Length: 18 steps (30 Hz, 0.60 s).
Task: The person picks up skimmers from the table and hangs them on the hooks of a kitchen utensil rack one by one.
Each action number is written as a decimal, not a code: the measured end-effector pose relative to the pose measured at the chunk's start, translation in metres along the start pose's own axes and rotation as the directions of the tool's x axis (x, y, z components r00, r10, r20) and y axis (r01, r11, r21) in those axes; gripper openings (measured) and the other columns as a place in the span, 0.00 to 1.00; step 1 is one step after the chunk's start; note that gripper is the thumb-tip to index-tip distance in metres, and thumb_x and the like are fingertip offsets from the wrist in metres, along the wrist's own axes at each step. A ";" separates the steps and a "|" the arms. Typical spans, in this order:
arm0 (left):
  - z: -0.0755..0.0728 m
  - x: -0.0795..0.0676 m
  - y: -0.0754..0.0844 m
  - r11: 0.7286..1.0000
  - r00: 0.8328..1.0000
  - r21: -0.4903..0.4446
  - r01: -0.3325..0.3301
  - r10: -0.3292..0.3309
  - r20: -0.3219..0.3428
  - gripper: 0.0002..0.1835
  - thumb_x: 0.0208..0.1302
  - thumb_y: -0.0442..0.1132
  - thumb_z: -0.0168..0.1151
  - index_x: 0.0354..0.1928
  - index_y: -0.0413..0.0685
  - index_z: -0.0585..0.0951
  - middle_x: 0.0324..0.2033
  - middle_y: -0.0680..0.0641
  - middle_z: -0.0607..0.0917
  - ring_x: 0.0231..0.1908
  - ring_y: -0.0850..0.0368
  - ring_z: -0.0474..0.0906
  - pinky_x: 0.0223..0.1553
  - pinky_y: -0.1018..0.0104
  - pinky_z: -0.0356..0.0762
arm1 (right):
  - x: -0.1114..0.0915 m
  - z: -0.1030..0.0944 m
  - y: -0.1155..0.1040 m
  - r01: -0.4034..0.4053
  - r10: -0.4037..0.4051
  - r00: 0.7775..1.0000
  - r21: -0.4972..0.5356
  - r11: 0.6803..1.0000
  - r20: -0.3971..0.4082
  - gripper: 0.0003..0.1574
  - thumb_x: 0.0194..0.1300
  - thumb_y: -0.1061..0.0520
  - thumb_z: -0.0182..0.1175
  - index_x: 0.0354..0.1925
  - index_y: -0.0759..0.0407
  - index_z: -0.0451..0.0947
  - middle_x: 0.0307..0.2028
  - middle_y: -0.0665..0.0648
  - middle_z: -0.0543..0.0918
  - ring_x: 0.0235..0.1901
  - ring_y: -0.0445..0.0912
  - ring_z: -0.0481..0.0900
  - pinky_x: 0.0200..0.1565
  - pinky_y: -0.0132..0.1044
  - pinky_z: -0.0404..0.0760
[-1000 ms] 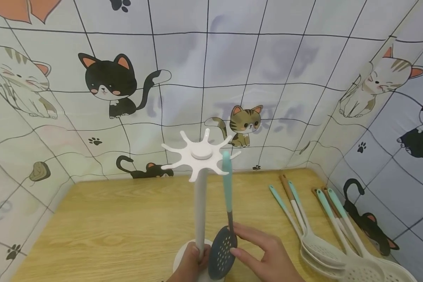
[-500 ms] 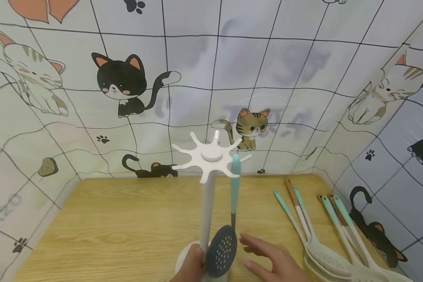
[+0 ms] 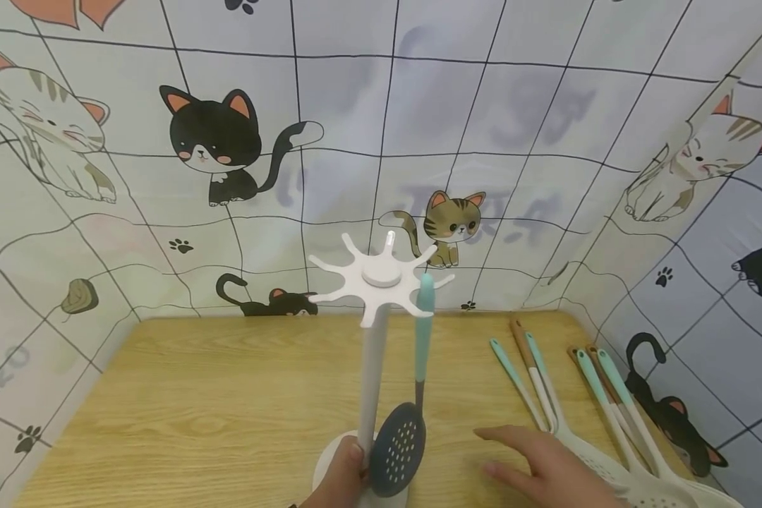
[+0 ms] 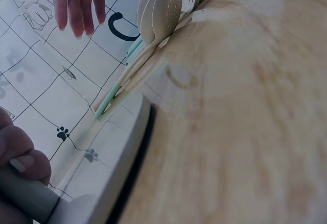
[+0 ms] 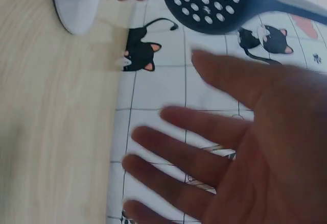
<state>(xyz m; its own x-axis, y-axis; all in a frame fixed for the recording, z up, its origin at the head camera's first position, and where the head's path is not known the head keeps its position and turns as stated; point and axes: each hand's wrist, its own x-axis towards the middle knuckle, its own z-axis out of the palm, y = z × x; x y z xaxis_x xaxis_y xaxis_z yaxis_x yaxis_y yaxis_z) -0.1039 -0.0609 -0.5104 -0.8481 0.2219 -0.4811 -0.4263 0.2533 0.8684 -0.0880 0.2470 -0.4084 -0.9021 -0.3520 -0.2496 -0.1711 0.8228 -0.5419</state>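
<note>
Dark perforated turquoise-handled skimmer (image 3: 398, 448), lower centre, seemingly hung from white spoked rack (image 3: 381, 274). Pole (image 3: 372, 381) clamped in left hand (image 3: 341, 474); right hand (image 3: 546, 466) splayed, empty. Unhung at lower right: pale perforated utensils (image 3: 648, 487).

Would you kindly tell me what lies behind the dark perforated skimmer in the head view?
Behind the skimmer, wooden tabletop and part of a round white base show past its edges. Whatever the skimmer itself covers, possibly more of that base, cannot be seen.
</note>
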 end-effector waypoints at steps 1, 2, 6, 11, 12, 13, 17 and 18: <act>0.000 0.000 0.000 1.000 1.000 -0.004 -0.001 0.001 0.002 0.37 0.62 0.73 0.28 0.51 0.46 0.61 0.45 0.42 0.72 0.47 0.51 0.75 0.56 0.40 0.75 | -0.001 -0.005 0.001 -0.003 0.003 0.999 -0.011 1.000 -0.039 0.35 0.70 0.33 0.56 0.64 0.51 0.76 0.62 0.55 0.82 0.59 0.60 0.81 0.51 0.51 0.83; 0.000 0.001 -0.001 1.000 1.000 -0.012 -0.005 0.005 0.009 0.37 0.63 0.73 0.29 0.51 0.46 0.61 0.45 0.42 0.72 0.47 0.51 0.74 0.57 0.40 0.74 | -0.002 -0.009 0.002 -0.018 0.017 0.997 -0.010 1.000 -0.073 0.34 0.70 0.33 0.57 0.63 0.52 0.77 0.61 0.56 0.83 0.58 0.60 0.81 0.50 0.53 0.83; -0.002 0.004 -0.003 1.000 0.999 -0.024 -0.013 0.014 0.036 0.36 0.64 0.72 0.28 0.50 0.46 0.61 0.44 0.42 0.72 0.47 0.51 0.74 0.54 0.42 0.77 | -0.004 -0.027 0.011 -0.052 0.051 0.989 -0.002 0.999 -0.142 0.29 0.72 0.37 0.58 0.60 0.54 0.79 0.58 0.56 0.85 0.54 0.55 0.84 0.46 0.43 0.85; -0.008 0.009 -0.006 0.993 0.990 -0.043 -0.106 0.110 0.084 0.32 0.68 0.68 0.28 0.47 0.44 0.59 0.44 0.42 0.71 0.47 0.51 0.73 0.50 0.48 0.79 | -0.001 -0.050 0.029 -0.038 0.042 0.996 0.053 0.998 -0.080 0.29 0.76 0.42 0.54 0.62 0.60 0.77 0.58 0.62 0.84 0.52 0.55 0.85 0.43 0.35 0.84; -0.009 0.010 -0.006 0.991 0.987 -0.047 -0.126 0.130 0.089 0.31 0.69 0.67 0.28 0.47 0.44 0.59 0.43 0.42 0.70 0.47 0.51 0.73 0.51 0.49 0.79 | 0.000 -0.055 0.033 -0.039 0.043 0.997 0.063 0.997 -0.059 0.29 0.77 0.43 0.54 0.63 0.62 0.76 0.59 0.63 0.83 0.53 0.57 0.84 0.44 0.38 0.85; -0.010 0.011 -0.006 0.990 0.986 -0.053 -0.131 0.136 0.096 0.30 0.70 0.66 0.28 0.47 0.44 0.59 0.43 0.42 0.70 0.47 0.51 0.73 0.50 0.49 0.80 | 0.001 -0.060 0.036 -0.046 0.050 0.998 0.073 0.996 -0.045 0.29 0.77 0.43 0.53 0.64 0.63 0.75 0.59 0.65 0.83 0.54 0.59 0.84 0.45 0.41 0.85; -0.011 0.016 -0.007 0.981 0.974 -0.051 -0.186 0.191 0.121 0.31 0.68 0.67 0.24 0.44 0.44 0.58 0.41 0.44 0.67 0.47 0.51 0.68 0.49 0.57 0.75 | 0.008 -0.075 0.052 -0.121 0.122 0.993 0.097 0.988 -0.004 0.32 0.77 0.43 0.54 0.65 0.66 0.73 0.61 0.69 0.80 0.56 0.64 0.81 0.49 0.53 0.83; -0.012 0.017 -0.007 0.978 0.971 -0.048 -0.201 0.206 0.122 0.31 0.67 0.68 0.25 0.44 0.44 0.58 0.41 0.45 0.67 0.46 0.51 0.67 0.48 0.59 0.73 | 0.010 -0.078 0.056 -0.133 0.133 0.991 0.105 0.986 0.002 0.33 0.77 0.44 0.53 0.65 0.67 0.73 0.60 0.70 0.80 0.55 0.64 0.81 0.49 0.54 0.83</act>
<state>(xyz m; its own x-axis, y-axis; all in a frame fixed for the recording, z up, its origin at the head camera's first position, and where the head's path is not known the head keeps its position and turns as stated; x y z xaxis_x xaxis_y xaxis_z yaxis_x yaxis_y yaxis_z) -0.1192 -0.0699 -0.5230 -0.8730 0.3822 -0.3030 -0.2613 0.1582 0.9522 -0.1371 0.3246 -0.3791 -0.9161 -0.2401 -0.3211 -0.0075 0.8109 -0.5851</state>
